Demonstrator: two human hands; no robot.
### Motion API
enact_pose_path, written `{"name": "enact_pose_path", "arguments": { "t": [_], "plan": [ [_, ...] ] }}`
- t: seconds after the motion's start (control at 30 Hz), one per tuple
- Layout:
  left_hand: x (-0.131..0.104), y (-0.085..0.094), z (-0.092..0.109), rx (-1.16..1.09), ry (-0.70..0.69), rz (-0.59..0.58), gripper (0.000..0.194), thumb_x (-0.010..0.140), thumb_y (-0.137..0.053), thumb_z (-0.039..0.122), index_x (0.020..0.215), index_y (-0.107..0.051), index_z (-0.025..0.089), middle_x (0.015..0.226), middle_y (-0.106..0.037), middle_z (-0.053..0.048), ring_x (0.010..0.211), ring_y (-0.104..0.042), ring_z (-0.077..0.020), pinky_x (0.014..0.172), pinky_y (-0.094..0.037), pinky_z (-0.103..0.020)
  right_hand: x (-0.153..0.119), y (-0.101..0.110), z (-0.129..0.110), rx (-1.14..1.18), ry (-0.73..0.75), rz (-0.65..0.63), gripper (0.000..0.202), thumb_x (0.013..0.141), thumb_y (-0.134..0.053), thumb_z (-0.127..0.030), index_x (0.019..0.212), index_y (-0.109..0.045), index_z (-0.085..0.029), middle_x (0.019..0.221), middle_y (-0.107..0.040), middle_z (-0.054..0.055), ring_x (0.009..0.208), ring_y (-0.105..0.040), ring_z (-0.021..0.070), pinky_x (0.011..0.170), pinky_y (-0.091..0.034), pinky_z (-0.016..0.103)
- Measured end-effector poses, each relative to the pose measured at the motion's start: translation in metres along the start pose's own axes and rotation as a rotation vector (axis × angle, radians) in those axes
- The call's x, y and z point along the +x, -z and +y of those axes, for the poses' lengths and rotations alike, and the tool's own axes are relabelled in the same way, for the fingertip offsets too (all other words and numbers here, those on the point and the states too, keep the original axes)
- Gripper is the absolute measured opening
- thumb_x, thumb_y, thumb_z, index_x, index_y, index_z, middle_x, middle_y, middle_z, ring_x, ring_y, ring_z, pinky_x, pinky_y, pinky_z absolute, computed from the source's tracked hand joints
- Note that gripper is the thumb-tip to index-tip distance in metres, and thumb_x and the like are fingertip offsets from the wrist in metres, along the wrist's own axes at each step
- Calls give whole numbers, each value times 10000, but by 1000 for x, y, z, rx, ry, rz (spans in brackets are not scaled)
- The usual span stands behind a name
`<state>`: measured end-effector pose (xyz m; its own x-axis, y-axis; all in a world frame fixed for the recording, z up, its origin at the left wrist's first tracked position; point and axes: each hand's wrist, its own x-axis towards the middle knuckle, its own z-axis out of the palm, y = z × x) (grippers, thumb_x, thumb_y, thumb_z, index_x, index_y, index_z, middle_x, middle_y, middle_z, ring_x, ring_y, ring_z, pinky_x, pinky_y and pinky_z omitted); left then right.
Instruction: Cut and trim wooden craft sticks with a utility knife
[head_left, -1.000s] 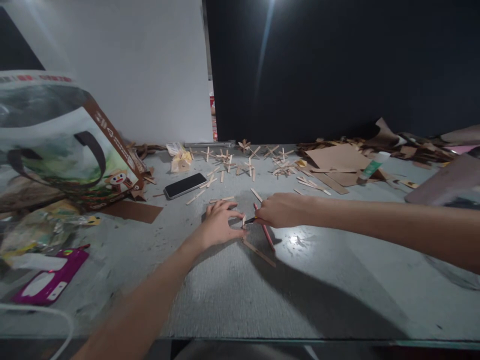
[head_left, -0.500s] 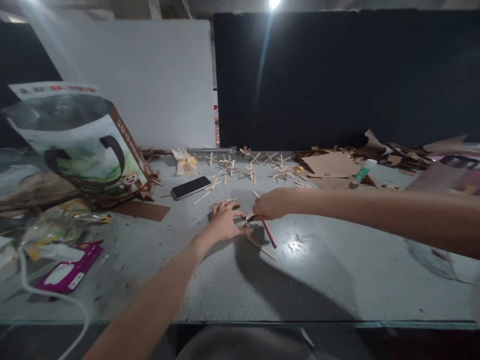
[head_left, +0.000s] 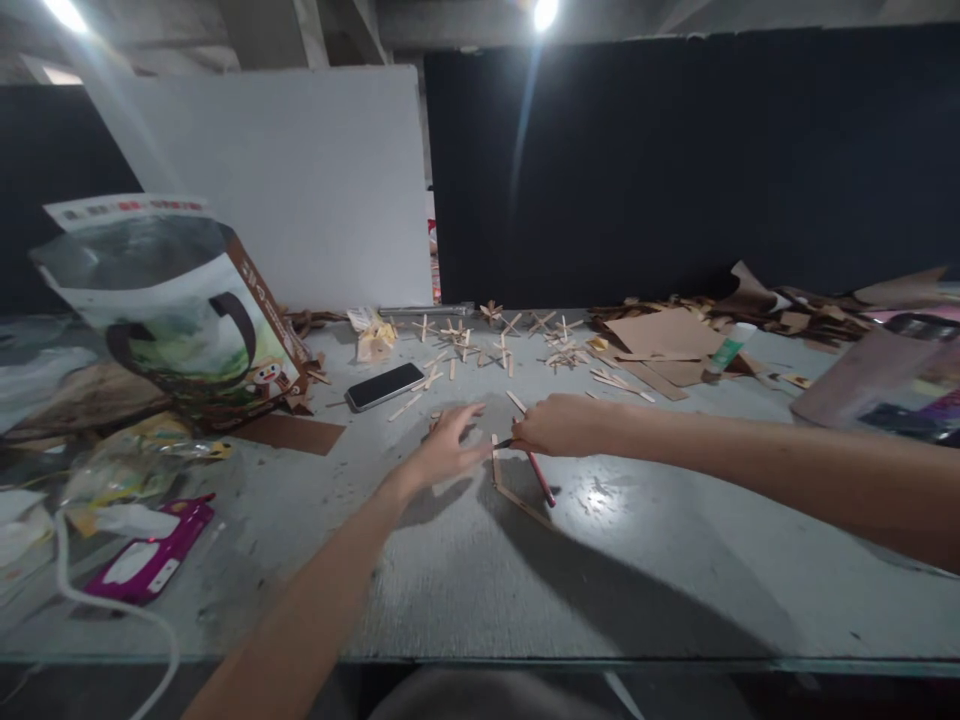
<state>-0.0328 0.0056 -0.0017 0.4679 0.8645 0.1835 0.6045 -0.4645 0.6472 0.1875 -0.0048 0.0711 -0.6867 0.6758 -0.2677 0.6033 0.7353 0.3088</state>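
Observation:
My right hand (head_left: pixel 551 425) is closed around a craft knife (head_left: pixel 504 444), and its dark narrow blade points left. The blade lies against the upper part of a short wooden craft stick (head_left: pixel 496 465). On the other side of that stick is my left hand (head_left: pixel 448 447), fingers spread, thumb tip close to the wood; whether it touches I cannot tell. Another craft stick (head_left: pixel 525 506) slants away from the short one's lower end. A red pencil (head_left: pixel 543 482) lies below my right hand, and a pale stick (head_left: pixel 516 402) shows just behind it.
Several crossed craft sticks (head_left: pixel 504 350) lie toward the back. A phone (head_left: pixel 385 387) rests left of them. Cardboard pieces (head_left: pixel 664 333) and a glue stick (head_left: pixel 729 350) are at back right. On the left stand a printed bag (head_left: pixel 180 310) and a magenta packet (head_left: pixel 154 550) beside a white cable (head_left: pixel 64 570).
My left hand has loosened and moved slightly left, its fingers opening off the short stick, which now shows more fully. My right hand keeps the knife at nearly the same spot. The view has tilted slightly up.

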Motion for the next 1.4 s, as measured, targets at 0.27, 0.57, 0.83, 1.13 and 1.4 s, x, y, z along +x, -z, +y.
{"name": "enact_pose_path", "arguments": {
  "t": [0.27,0.57,0.83,1.13,1.4],
  "plan": [
    [-3,-15,11,339,52,111,254,871,-731,435,894,-646,198,1087,-659,-113,1147,-568,-324,1028,-448,-468,-18,-8,4,16,-155,80,411,1116,-397,-368,1110,-720,-115,821,-763,159,789,-767,272,629,-425,299],
    [-10,-20,16,424,155,45,177,848,-760,300,728,-660,218,919,-708,-111,1029,-641,-356,905,-463,-476,-25,-24,2,108,-240,133,429,1123,-332,-411,1073,-668,-148,791,-744,117,711,-726,242,574,-325,295],
    [-14,-20,5,335,182,65,48,835,-649,195,798,-675,211,862,-713,-144,972,-677,-341,885,-469,-454,-21,-51,-14,424,-244,503,411,1132,-232,-358,1171,-591,-162,958,-707,103,774,-662,210,660,-390,300],
    [4,-30,21,-402,55,203,296,998,-454,437,860,-586,210,637,-553,22,597,-520,-148,628,-389,-272,-9,-93,-28,813,-256,972,372,1070,-415,-330,1290,-700,-238,1095,-700,131,1016,-652,263,895,-523,402],
    [-6,-32,46,-520,-42,154,390,1016,-464,497,761,-534,209,649,-536,21,626,-505,-134,654,-399,-271,-13,-96,-32,904,-261,1064,401,1068,-406,-397,1261,-729,-257,1099,-698,134,1007,-662,269,868,-540,407]
  ]
}}
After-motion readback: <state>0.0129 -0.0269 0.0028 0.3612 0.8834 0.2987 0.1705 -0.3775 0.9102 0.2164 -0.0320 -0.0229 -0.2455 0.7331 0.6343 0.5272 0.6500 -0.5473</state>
